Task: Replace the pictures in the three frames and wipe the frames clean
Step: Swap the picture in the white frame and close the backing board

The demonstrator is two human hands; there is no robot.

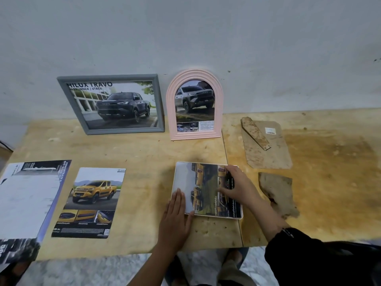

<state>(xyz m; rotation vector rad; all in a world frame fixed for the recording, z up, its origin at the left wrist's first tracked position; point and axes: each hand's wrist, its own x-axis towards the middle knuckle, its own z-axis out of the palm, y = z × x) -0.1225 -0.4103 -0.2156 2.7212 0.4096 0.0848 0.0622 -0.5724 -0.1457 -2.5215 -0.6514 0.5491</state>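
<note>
Plywood table [144, 151], grey wall [185, 27]. Left hand [175, 215] and right hand [237, 188] press straight fingers on a yellow-truck picture [206, 182] in a white frame [218, 217]; beyond the fingertips lean a filled grey frame [107, 77] and pink frame [195, 136].

Lays the left hand [175, 215] flat, palm down, fingers straight and close together, pointing away from the body. Holds the bare left forearm [152, 263] up from bottom centre. Rests the right hand [237, 188] palm down, fingers gently bent and aimed leftward, thumb out to the far side. Angles the right forearm [266, 213] in from lower right, out of a dark sleeve [309, 261].
</note>
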